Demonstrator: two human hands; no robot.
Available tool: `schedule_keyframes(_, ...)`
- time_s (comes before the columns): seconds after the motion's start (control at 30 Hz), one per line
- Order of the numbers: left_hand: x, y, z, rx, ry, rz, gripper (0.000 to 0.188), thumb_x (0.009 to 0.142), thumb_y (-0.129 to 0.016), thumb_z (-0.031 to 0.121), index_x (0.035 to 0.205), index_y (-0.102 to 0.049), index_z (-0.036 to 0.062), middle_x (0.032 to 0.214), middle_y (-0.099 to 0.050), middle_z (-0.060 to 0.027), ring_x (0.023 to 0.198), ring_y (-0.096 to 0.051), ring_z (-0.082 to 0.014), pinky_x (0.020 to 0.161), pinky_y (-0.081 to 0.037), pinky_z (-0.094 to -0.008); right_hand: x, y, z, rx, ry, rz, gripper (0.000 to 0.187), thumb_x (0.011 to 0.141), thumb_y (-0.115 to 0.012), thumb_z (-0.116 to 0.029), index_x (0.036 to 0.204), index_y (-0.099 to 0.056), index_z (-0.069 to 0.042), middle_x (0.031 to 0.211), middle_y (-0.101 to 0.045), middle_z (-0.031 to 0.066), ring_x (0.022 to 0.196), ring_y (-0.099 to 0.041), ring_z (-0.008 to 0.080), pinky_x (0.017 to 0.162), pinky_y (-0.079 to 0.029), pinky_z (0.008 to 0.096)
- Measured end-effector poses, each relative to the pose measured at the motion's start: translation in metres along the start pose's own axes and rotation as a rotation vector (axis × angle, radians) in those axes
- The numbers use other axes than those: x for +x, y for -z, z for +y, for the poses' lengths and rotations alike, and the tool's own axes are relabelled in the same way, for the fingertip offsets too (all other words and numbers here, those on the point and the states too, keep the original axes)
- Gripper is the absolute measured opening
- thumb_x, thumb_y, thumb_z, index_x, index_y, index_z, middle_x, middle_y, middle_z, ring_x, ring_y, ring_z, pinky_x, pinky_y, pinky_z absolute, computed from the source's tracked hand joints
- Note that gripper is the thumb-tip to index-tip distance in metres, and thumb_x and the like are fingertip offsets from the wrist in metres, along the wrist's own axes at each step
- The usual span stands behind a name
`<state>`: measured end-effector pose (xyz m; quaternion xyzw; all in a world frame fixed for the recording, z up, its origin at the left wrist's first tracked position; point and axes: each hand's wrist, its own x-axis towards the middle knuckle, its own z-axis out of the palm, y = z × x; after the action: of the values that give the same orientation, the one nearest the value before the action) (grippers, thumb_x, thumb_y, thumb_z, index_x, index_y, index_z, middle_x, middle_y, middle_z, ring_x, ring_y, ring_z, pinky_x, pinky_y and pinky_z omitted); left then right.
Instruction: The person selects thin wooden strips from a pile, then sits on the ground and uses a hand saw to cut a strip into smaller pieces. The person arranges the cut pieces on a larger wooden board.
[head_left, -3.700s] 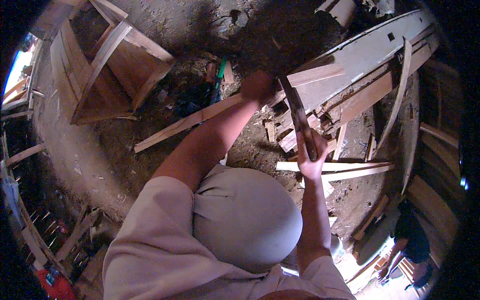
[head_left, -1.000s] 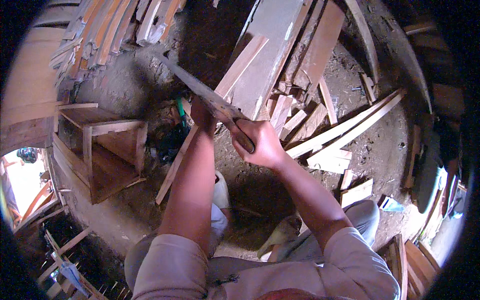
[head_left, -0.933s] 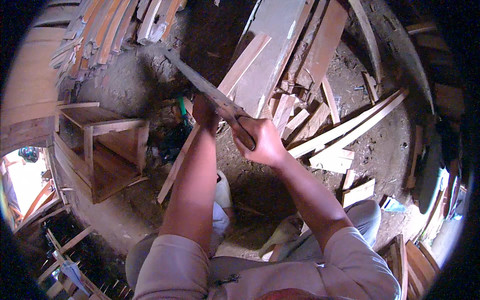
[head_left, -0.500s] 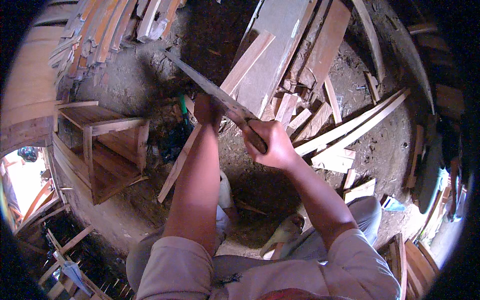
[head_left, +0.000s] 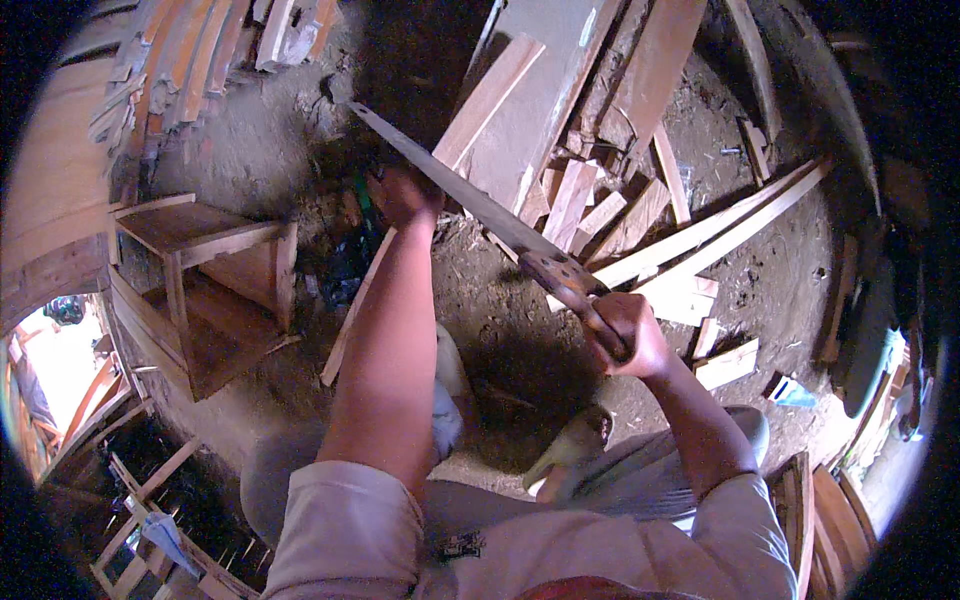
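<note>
Drawing saw (head_left: 470,199) back: right hand (head_left: 638,335), clenched round handle (head_left: 604,329), farther from board (head_left: 492,100) than moments ago; likely backstroke. Left hand (head_left: 405,196) at board, grip unclear.

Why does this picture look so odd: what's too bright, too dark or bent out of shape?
Head view: the opening at far left is washed out to white; head view: the left hand sits in deep shadow, its fingers hard to make out; head view: the corners go black, and the stacked boards near the rim look bowed, probably by the fisheye lens.
</note>
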<state>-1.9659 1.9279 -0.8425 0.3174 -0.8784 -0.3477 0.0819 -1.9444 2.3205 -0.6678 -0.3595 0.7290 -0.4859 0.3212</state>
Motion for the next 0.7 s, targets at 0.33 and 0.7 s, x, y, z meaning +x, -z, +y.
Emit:
schedule_keyframes(0.33, 0.002, 0.009, 0.041, 0.233, 0.357, 0.002, 0.044, 0.094, -0.048, 0.034, 0.101, -0.072, -0.0022, 0.111, -0.070, -0.0254, 0.107, -0.066, -0.0451, 0.093, -0.050, -0.0560, -0.191, 0.010, -0.108, -0.532, -0.141, 0.080, 0.027, 0.056, -0.073, -0.027, 0.068, -0.054, -0.011, 0.062, -0.047, 0.0124, 0.051, -0.045, 0.0386, 0.048, -0.033, 0.0482)
schedule_keyframes(0.7, -0.010, 0.003, 0.062, 0.164, 0.361, 0.102, 0.047, 0.094, -0.048, 0.037, 0.101, -0.074, -0.0014, 0.110, -0.071, -0.0264, 0.105, -0.068, -0.0444, 0.092, -0.054, -0.0512, -0.140, -0.006, -0.185, -0.526, 0.016, 0.231, 0.009, 0.068, -0.067, -0.004, 0.075, -0.060, -0.003, 0.059, -0.052, 0.0136, 0.049, -0.052, 0.0367, 0.047, -0.039, 0.0432)
